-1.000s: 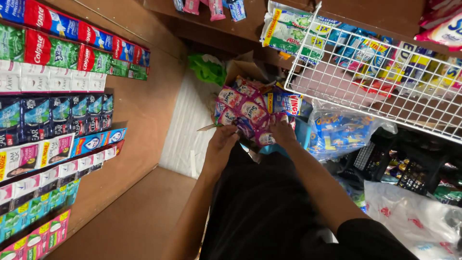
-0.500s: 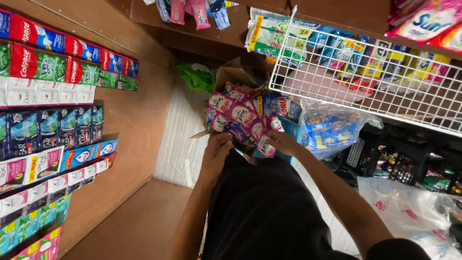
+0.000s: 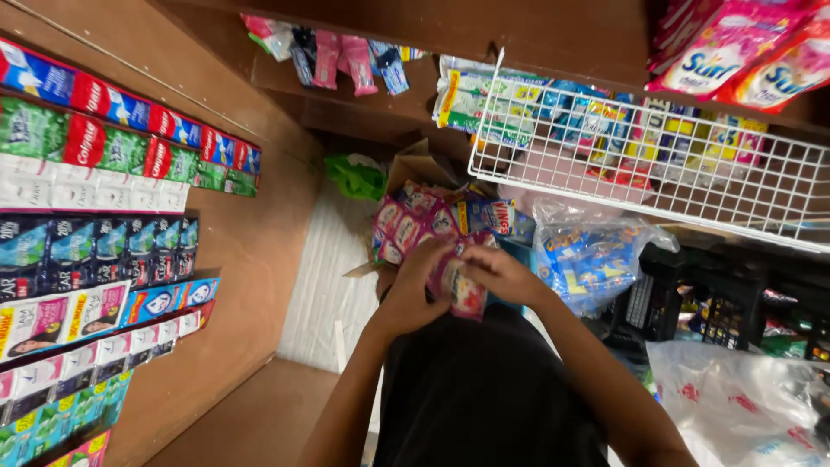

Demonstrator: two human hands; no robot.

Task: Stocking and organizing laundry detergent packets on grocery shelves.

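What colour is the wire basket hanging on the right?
White: the wire basket shows best in the head view, above and right of both hands.

The sachet strip point(image 3: 432, 229) is pink with blue and white patches. The wire basket point(image 3: 735, 186) is white. The cartons on the shelf point(image 3: 259, 259), which is brown wood, run red, blue, green and white. The crumpled bag point(image 3: 354, 177) is bright green.

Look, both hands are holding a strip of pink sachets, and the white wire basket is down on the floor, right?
Not quite. Both hands, left hand and right hand, do hold the strip of pink sachets, but the head view shows the white wire basket hanging up high under the shelf, not on the floor.
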